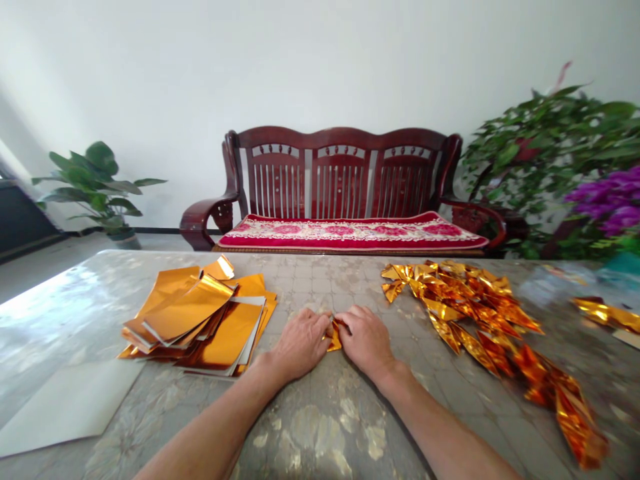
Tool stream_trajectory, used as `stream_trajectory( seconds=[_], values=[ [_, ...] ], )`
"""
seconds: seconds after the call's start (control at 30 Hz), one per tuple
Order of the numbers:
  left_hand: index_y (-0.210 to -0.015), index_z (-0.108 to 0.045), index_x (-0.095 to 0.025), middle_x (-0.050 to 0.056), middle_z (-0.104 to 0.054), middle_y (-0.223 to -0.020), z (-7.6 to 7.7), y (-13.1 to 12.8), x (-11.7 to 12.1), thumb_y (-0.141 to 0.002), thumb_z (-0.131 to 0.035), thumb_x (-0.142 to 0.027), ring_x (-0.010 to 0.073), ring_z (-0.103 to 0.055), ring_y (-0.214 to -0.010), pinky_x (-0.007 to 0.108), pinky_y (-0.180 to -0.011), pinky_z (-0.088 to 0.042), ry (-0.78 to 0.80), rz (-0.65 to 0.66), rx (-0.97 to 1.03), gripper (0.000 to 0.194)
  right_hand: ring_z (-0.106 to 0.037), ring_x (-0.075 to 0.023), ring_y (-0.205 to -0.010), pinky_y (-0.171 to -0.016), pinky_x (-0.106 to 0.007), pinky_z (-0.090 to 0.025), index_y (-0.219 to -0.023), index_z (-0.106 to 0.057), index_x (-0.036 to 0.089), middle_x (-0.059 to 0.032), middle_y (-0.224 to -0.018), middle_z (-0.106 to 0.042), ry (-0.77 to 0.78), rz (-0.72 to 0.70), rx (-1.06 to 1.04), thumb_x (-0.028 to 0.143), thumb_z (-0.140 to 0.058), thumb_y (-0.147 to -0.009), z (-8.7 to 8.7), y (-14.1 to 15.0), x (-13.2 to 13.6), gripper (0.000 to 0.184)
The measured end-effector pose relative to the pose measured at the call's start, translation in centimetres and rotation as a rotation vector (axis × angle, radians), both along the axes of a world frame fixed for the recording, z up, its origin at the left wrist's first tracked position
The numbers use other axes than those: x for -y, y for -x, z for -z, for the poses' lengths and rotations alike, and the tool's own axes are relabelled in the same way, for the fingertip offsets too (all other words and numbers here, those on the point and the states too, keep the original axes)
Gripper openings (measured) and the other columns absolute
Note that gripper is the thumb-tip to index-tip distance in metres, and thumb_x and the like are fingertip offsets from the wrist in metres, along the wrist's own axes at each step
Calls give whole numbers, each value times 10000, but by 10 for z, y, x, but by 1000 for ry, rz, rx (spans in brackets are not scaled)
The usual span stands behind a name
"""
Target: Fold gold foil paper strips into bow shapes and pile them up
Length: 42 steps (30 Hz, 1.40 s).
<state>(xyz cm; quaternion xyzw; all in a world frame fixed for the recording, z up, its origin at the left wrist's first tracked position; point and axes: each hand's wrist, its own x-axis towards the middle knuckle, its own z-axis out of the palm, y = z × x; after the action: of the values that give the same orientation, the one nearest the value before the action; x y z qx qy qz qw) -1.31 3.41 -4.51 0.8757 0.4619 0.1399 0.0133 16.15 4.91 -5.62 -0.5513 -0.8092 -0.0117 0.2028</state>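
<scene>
Straight ahead of the left hand (300,345) stands a dark red wooden settee (340,160) with a red floral cushion (353,233). Far left of the hand is a potted plant (93,190); far right, a leafy plant (545,153) and purple flowers (607,203). On the bench (310,433), a white sheet (65,410) lies left of the hand, a clear plastic bag (550,283) right.

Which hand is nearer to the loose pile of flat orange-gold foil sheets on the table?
Left. The left hand sits just right of the pile of flat orange-gold foil sheets in view; the right hand lies farther off, beyond the small folded gold foil piece between the hands.
</scene>
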Motion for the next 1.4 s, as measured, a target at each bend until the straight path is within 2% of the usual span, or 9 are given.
stream_trajectory(
  seconds=[0.13,0.57,0.87,1.27,1.4],
  values=[
    [-960,-576,-215,27,-657,-1094,1,0,0,-922,-506,-201,207,-570,-994,347,-950,-443,1,5,15,81,-523,-196,-910,-755,-292,-327,-921,-731,265,-35,-885,-639,-39,-7,45,197,-559,-920,0,2,2,185],
    [-953,-599,-211,26,-649,-1233,2,0,2,-923,-519,-205,208,-576,-1038,363,-995,-439,6,-29,45,86,-483,-239,-926,-765,-358,-296,-884,-672,203,-75,-915,-620,-113,-85,248,185,-549,-931,-4,7,10,133],
    [-954,-591,-211,32,-665,-1132,4,0,1,-924,-544,-231,212,-576,-1035,359,-974,-447,11,-37,43,59,-476,-250,-932,-761,-369,-294,-890,-678,198,-92,-927,-621,-96,-89,267,173,-539,-932,-7,9,12,147],
    [-960,-579,-216,20,-642,-1097,3,-2,6,-952,-534,-260,204,-551,-1018,352,-924,-455,-5,-52,17,64,-493,-254,-946,-767,-373,-311,-909,-684,196,-92,-950,-630,-74,-91,302,175,-529,-938,-11,13,14,159],
    [-1052,-579,-217,48,-604,-1223,3,-6,16,-952,-547,-301,235,-523,-1080,397,-921,-449,-82,-97,-61,134,-512,-246,-953,-774,-358,-322,-922,-692,198,-92,-966,-632,-38,-77,268,163,-540,-921,-10,12,14,157]
  ],
)
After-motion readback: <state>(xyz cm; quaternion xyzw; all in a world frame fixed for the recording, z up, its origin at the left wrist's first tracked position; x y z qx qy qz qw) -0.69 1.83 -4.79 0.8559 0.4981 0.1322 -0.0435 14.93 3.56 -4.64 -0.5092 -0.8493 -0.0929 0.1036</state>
